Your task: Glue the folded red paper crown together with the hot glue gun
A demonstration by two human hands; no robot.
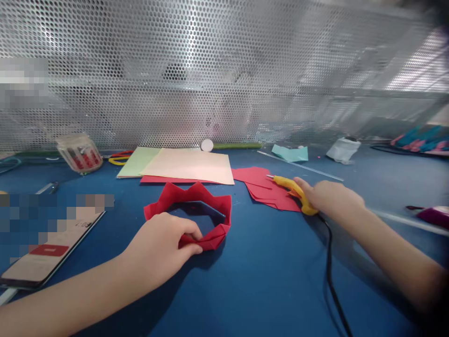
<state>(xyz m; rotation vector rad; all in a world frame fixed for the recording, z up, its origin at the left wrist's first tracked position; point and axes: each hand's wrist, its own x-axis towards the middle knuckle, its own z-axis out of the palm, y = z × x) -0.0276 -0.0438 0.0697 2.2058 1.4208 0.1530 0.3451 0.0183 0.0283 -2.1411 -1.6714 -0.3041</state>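
Note:
My left hand [168, 238] pinches the near rim of a red folded-paper ring [196, 192] between thumb and fingers. The ring has a zigzag upper edge and stands on the blue table. On the right, my right hand [329, 199] is closed on a yellow hot glue gun [293, 189], its metal nozzle pointing left. A black cord [329, 267] trails from the handle toward the front edge. Just under the glue gun lie red paper pieces [261, 185]. The undersides of the right fingers are hidden.
Cream paper sheets [189, 164] lie behind the ring. At left are a phone [52, 248] and a clear jar [80, 153] with red bits. Yellow-handled scissors [119, 160] sit beside the sheets. A perforated metal panel [210, 70] closes off the back.

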